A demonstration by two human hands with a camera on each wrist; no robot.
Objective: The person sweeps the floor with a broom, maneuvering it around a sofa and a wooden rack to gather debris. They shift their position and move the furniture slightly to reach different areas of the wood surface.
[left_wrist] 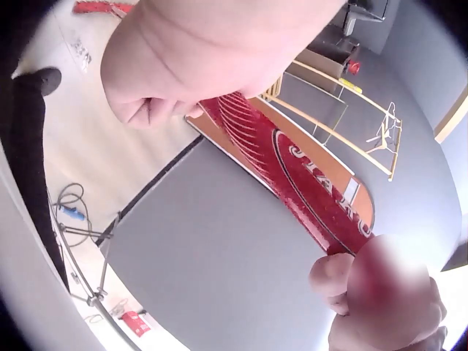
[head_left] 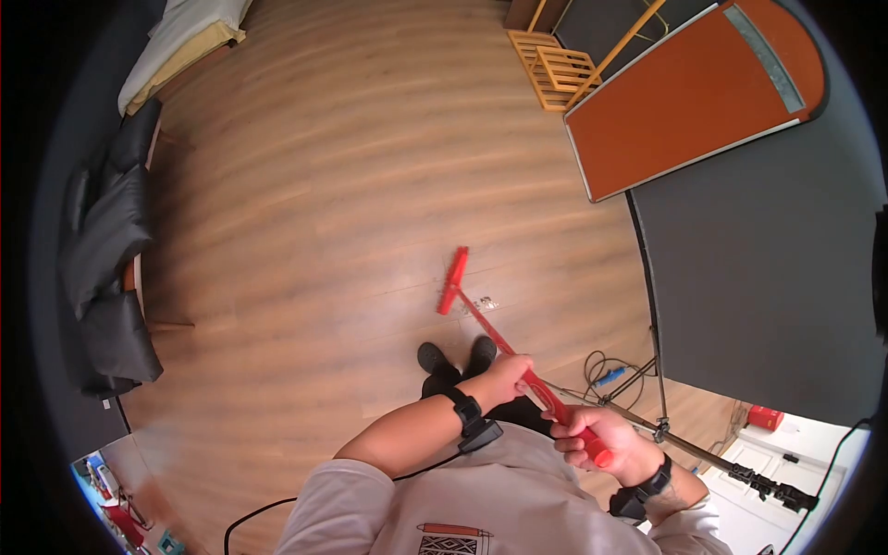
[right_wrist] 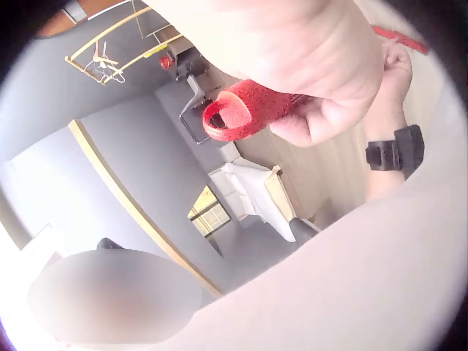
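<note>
A red long-handled broom (head_left: 493,331) with a narrow bar-shaped head (head_left: 453,280) slants down from my hands, its head close over the floor ahead of my feet. My left hand (head_left: 507,379) grips the shaft lower down, fingers curled round it. Near the top end, my right hand (head_left: 601,437) holds the same handle. Pale lettering runs along the handle (left_wrist: 292,175) between both hands in the left wrist view. The handle's open, looped end (right_wrist: 234,113) pokes out of my right fist in the right wrist view. Small pale debris (head_left: 486,302) lies beside the broom head.
Wooden floor (head_left: 351,185) spreads ahead. Dark seats (head_left: 111,250) line the left side and a bed (head_left: 185,46) stands at the far left. On the right are an orange board (head_left: 694,102), a wooden rack (head_left: 560,69), a tripod stand (head_left: 661,425) and a coiled cable (head_left: 592,375).
</note>
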